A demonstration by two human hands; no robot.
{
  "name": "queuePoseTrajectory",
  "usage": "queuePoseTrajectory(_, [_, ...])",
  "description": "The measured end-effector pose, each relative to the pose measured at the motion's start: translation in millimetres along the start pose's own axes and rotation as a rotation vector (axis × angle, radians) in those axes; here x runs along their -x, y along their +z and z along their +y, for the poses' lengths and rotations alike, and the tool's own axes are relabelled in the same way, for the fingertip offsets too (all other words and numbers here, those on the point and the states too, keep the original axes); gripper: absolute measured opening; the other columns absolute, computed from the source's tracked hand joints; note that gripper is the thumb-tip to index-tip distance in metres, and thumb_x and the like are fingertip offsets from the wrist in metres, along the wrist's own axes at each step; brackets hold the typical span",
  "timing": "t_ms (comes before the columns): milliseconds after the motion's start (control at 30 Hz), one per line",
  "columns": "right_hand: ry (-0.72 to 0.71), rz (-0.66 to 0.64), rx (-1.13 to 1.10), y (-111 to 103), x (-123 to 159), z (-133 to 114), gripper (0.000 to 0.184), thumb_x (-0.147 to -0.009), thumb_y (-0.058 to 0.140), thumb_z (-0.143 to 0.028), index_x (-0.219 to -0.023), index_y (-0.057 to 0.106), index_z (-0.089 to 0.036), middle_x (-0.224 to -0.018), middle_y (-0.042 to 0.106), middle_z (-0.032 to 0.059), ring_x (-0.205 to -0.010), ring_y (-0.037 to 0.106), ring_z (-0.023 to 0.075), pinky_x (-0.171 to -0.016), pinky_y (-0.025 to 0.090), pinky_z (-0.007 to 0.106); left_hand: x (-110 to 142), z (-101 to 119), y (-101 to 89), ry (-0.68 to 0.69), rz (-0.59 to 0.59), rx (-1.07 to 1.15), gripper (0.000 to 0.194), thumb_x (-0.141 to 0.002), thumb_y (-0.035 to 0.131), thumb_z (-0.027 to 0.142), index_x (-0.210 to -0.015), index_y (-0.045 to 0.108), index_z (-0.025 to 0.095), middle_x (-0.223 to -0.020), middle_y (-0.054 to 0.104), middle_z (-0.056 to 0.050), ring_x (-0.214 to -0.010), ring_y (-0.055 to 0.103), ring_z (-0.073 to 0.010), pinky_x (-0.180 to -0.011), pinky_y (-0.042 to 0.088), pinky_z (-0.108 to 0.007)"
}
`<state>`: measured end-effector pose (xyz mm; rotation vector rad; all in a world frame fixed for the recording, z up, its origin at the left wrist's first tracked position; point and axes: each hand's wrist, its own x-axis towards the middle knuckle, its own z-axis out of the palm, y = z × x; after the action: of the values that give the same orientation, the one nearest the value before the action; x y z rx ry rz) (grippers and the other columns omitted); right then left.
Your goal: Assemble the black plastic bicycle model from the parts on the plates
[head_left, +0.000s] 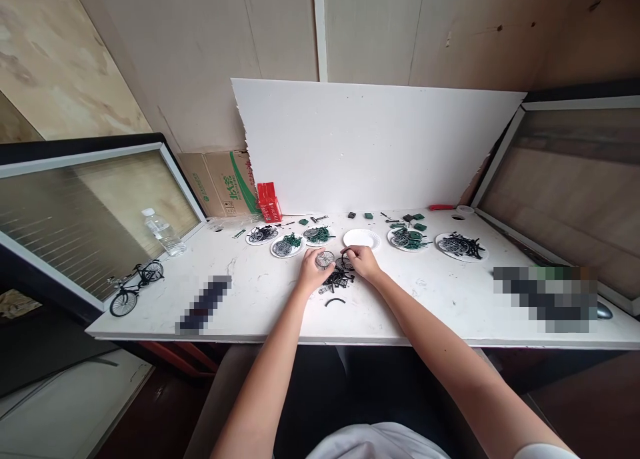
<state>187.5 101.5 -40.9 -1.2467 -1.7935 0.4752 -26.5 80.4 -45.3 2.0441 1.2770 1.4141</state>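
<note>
My left hand [315,269] is closed on a small spoked toy bicycle wheel [325,259], gripping it by its rim. Close beside it, my right hand [363,261] pinches a dark curved part [345,253], whose kind I cannot make out. Beneath and between both hands lies a pile of black toy bicycle parts [339,277] on the white table [400,305]. A separate black curved strip [335,301], shaped like a mudguard, rests nearer the front edge.
Paper plates with black or green parts stand behind my hands, including a left plate [262,235] and a right plate [460,247]. One white plate [361,239] sits centrally. An assembled toy bicycle [137,287] and a plastic bottle [164,232] are left; a white board [370,149] stands behind.
</note>
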Motion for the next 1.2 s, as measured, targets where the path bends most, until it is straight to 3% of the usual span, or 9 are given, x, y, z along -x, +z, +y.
queuePoseTrajectory(300, [-0.05,-0.032,0.016,7.3,4.3,-12.9,0.035,-0.092,0.045,-0.027,-0.087,0.079,-0.019,-0.081,0.077,0.0065,-0.075,0.067,0.0225,-0.069,0.045,0.029,2.7,6.4,3.7,0.056,-0.053,-0.051,0.05,-0.086,0.078,0.035,-0.133,0.066,0.023,-0.131,0.063,-0.012,-0.121,0.067,-0.0285,-0.102,0.059,-0.045])
queuePoseTrajectory(533, [-0.069,0.01,0.058,14.7,4.5,-17.6,0.032,-0.095,0.044,-0.031,-0.07,0.06,-0.022,-0.062,0.062,0.0022,-0.06,0.051,0.0183,-0.062,0.034,0.029,2.5,8.2,5.0,0.08,-0.022,-0.07,0.051,-0.085,0.078,0.031,-0.134,0.066,0.024,-0.131,0.063,-0.011,-0.117,0.068,-0.0278,-0.102,0.06,-0.045])
queuePoseTrajectory(967, [-0.082,-0.017,0.066,12.8,7.2,-21.6,0.03,-0.099,0.041,-0.031,-0.072,0.053,-0.023,-0.066,0.06,0.0026,-0.064,0.051,0.019,-0.063,0.033,0.029,-3.5,12.9,10.8,0.127,0.019,-0.093,0.046,-0.087,0.075,0.025,-0.132,0.065,0.023,-0.128,0.065,-0.012,-0.122,0.068,-0.0279,-0.107,0.058,-0.045])
queuePoseTrajectory(1200, [-0.101,-0.03,0.052,13.5,9.2,-23.4,0.031,-0.101,0.043,-0.033,-0.079,0.06,-0.022,-0.071,0.065,0.0034,-0.065,0.054,0.019,-0.065,0.035,0.029,-8.3,12.8,9.4,0.142,0.05,-0.108,0.043,-0.086,0.076,0.02,-0.127,0.064,0.024,-0.126,0.067,-0.011,-0.124,0.066,-0.0281,-0.112,0.055,-0.047])
